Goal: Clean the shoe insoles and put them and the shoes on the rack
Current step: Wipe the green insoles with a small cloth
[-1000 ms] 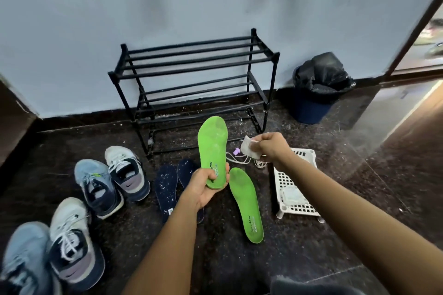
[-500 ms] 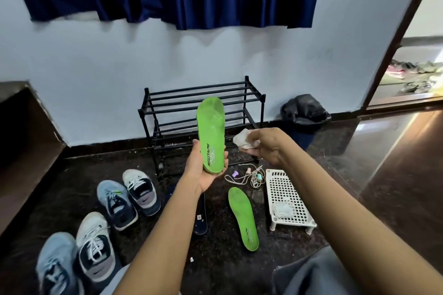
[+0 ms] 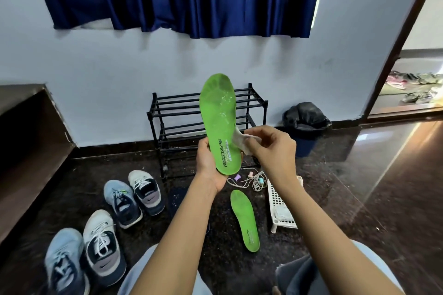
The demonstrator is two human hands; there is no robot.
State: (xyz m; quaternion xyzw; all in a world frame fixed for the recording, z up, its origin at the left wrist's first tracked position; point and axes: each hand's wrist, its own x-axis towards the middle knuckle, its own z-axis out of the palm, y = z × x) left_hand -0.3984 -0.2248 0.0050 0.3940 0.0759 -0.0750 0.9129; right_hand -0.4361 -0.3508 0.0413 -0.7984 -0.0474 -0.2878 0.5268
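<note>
My left hand [image 3: 208, 165] grips the heel end of a green insole [image 3: 219, 112], held upright in front of the black shoe rack [image 3: 177, 112]. White smears mark its upper half. My right hand [image 3: 271, 148] pinches a whitish wipe [image 3: 239, 139] against the insole's right edge. A second green insole [image 3: 245, 220] lies flat on the dark floor. A dark blue insole [image 3: 176, 199] lies partly hidden behind my left forearm. Several blue and white sneakers [image 3: 134, 196] stand on the floor at the lower left.
A white plastic basket [image 3: 280, 206] with a wipe inside lies right of the floor insole. A tangle of cords [image 3: 251, 178] lies before the rack. A bin with a black bag [image 3: 304, 124] stands by the wall. A dark step [image 3: 31, 132] is at left, a doorway at right.
The view has tilted up. My left hand lifted the insole higher and closer. My right hand brought the wipe from beside the insole onto its right edge.
</note>
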